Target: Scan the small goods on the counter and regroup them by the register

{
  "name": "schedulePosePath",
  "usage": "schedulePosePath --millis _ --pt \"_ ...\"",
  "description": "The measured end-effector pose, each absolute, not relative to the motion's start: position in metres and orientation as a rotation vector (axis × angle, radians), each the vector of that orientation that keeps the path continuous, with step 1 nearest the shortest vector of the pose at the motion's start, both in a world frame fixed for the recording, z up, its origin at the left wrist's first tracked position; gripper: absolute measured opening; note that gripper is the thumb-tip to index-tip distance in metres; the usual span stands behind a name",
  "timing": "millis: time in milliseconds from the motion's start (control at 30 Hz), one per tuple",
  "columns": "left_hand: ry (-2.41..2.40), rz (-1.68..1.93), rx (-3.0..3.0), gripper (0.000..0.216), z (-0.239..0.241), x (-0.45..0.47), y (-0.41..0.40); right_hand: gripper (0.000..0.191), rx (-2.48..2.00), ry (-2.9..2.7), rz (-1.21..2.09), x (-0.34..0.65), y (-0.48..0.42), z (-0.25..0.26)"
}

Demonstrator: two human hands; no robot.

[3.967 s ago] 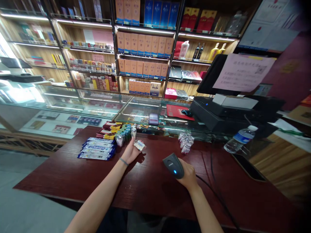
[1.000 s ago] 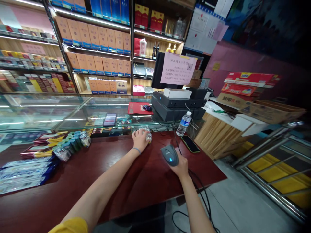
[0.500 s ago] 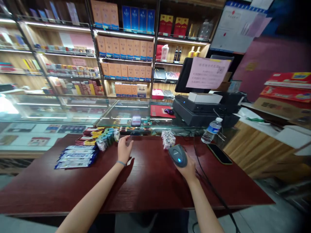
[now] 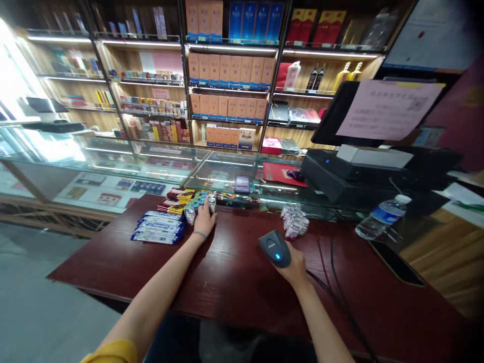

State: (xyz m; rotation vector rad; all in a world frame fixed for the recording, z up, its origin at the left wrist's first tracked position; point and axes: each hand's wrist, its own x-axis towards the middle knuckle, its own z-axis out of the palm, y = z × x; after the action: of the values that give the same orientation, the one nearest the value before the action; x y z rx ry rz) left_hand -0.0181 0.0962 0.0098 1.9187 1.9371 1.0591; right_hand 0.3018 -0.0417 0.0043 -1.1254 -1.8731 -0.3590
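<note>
My left hand (image 4: 205,218) reaches across the dark red counter (image 4: 234,287) to a row of small round containers (image 4: 196,205) at its far edge. The fingers close round one clear container (image 4: 212,203) at the right end of the row. My right hand (image 4: 293,267) grips a black barcode scanner (image 4: 275,247) with a blue light, held just above the counter. A cluster of similar small clear containers (image 4: 293,220) stands just beyond the scanner.
Blue flat packets (image 4: 159,227) and red-yellow packs (image 4: 176,196) lie left of the row. A glass display case (image 4: 189,171) runs behind the counter. A black register (image 4: 363,171), a water bottle (image 4: 380,217) and a phone (image 4: 397,263) are on the right. The scanner's cable (image 4: 340,302) trails across the counter.
My left hand set a container down by the right cluster, swung back left, and now closes on a container in the left row. The scanner hand stayed put.
</note>
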Motion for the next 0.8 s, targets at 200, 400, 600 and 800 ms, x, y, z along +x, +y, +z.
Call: schedulePosePath --millis 200,400,600,800 --pt "2.0 0.816 1.957 0.082 0.022 -0.007 0.109 0.035 -1.077 -1.92 -0.422 0.3 -0.044 0.004" --pt "1.984 0.954 1.941 0.047 0.018 -0.009 0.104 0.037 -1.074 -1.905 -0.438 0.299 -0.045 0.003" --pt "1.782 1.29 1.941 0.035 0.007 -0.01 0.088 0.039 -1.068 -1.894 -0.429 0.3 -0.045 0.002" --pt "1.269 1.571 1.443 0.04 0.006 -0.003 0.076 0.041 -1.066 -1.894 -0.407 0.302 -0.046 0.001"
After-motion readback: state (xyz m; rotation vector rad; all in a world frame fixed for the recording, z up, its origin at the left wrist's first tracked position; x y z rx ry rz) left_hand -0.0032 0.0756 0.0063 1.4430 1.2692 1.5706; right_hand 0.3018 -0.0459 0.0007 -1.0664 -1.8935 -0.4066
